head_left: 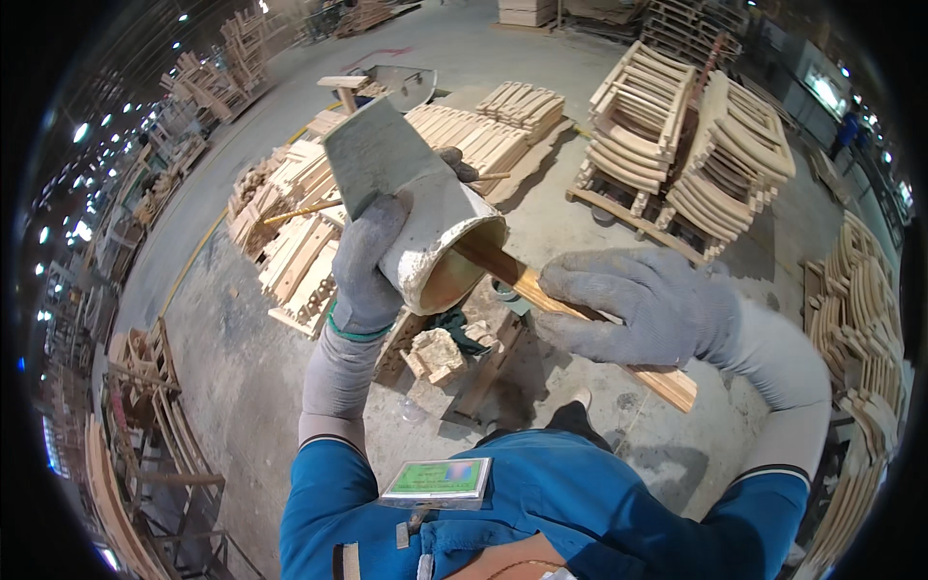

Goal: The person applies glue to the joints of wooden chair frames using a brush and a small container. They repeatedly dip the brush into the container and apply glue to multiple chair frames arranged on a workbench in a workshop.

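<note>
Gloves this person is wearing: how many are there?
2: one on the left hand, gripping the white container; one on the right hand, holding the wooden stick.

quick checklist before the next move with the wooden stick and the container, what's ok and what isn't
1. Left hand gripping the grey-white container: ok, fingers wrap around its side.
2. Right hand gripping the flat wooden stick: ok, held along its length.
3. Stick inside the container's mouth: ok, one end goes in.
4. Stick's inner tip: cannot tell, hidden inside the container.
5. Container's rim clean: not ok, rough whitish crust on it.
6. Gloves on both hands: ok, grey ones.
</note>
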### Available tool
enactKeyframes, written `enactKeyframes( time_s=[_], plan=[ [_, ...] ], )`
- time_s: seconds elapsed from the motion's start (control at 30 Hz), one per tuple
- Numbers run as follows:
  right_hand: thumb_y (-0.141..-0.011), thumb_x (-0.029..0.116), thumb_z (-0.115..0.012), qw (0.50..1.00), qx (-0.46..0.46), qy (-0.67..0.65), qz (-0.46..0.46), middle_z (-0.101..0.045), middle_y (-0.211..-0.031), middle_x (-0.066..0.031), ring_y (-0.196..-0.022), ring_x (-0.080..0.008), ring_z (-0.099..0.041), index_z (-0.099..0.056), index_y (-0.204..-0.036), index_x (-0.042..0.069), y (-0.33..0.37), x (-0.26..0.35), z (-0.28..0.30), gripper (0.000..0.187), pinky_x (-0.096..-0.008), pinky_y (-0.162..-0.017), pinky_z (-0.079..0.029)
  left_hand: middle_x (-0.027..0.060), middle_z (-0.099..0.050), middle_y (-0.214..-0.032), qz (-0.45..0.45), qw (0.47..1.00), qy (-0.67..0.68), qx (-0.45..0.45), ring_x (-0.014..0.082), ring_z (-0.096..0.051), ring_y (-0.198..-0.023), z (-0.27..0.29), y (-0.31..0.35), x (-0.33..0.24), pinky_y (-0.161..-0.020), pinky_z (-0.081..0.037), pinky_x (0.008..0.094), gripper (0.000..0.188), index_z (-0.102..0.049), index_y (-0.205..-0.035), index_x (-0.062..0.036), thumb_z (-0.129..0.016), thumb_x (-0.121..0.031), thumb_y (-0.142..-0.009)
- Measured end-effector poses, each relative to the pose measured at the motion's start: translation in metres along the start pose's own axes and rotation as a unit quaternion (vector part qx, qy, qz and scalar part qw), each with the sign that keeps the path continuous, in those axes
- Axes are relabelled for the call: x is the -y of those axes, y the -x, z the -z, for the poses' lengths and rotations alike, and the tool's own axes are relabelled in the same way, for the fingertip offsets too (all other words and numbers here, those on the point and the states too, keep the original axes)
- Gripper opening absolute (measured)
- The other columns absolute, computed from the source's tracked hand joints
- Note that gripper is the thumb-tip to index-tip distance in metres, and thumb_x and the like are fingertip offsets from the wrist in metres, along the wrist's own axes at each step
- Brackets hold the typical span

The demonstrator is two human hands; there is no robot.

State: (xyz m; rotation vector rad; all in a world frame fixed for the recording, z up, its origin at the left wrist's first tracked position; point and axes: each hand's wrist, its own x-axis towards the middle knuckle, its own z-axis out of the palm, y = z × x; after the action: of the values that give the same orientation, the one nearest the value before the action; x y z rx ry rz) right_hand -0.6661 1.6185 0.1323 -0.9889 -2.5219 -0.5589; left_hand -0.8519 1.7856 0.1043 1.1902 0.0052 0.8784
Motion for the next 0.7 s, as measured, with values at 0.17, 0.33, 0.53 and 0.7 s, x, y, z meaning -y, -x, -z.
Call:
enactKeyframes(
  time_s=[0.17, 0.33, 0.53, 0.7],
  plan=[
    [-0.077, 0.011, -0.066, 0.927, -0.107, -0.242, -0.265, -0.061, -0.101, -0.0178, -0.089, -0.0309, -0.062, -0.060, -0.102, 0.009, 0.041, 0.030, -0.026, 0.025, -0.0342, -0.072, -0.052, 0.0257, -0.050, -0.118, -0.055, 0.992, 0.064, 0.095, 0.0352, -0.052, -0.109, -0.023, -0.018, 0.041, -0.096, -0.040, 0.0446, 0.074, -0.036, -0.128, 0.0075, -0.051, -0.044, -0.077],
    [-0.076, 0.000, -0.067, 0.810, -0.361, -0.364, -0.283, -0.063, -0.099, -0.0152, -0.086, -0.0266, -0.063, -0.059, -0.105, 0.005, 0.107, 0.048, -0.027, 0.030, -0.0315, -0.074, -0.051, 0.0279, -0.049, -0.119, -0.050, 0.993, 0.108, 0.002, 0.0359, -0.051, -0.109, -0.080, -0.033, 0.090, -0.097, -0.039, 0.0448, 0.072, -0.034, -0.127, 0.0109, -0.048, -0.043, -0.081],
    [-0.074, -0.003, -0.067, 0.859, -0.268, -0.268, -0.344, -0.051, -0.119, -0.0168, -0.100, -0.0288, -0.057, -0.059, -0.113, 0.007, 0.202, 0.065, 0.018, 0.041, -0.0327, -0.080, -0.050, 0.0189, -0.055, -0.113, -0.393, 0.803, -0.419, -0.163, 0.0295, -0.054, -0.106, -0.173, -0.046, 0.195, -0.094, -0.042, 0.0403, 0.040, -0.046, -0.118, 0.0041, -0.057, -0.014, -0.084],
    [-0.069, 0.002, -0.068, 0.870, -0.191, -0.167, -0.423, -0.045, -0.125, -0.0185, -0.104, -0.0363, -0.056, -0.062, -0.108, 0.006, 0.316, 0.104, 0.050, 0.040, -0.0378, -0.084, -0.050, 0.0118, -0.058, -0.108, -0.163, 0.970, -0.050, -0.171, 0.0198, -0.058, -0.100, -0.270, -0.062, 0.275, -0.088, -0.050, 0.0349, 0.032, -0.050, -0.111, -0.0004, -0.036, -0.025, -0.096]
  ],
)
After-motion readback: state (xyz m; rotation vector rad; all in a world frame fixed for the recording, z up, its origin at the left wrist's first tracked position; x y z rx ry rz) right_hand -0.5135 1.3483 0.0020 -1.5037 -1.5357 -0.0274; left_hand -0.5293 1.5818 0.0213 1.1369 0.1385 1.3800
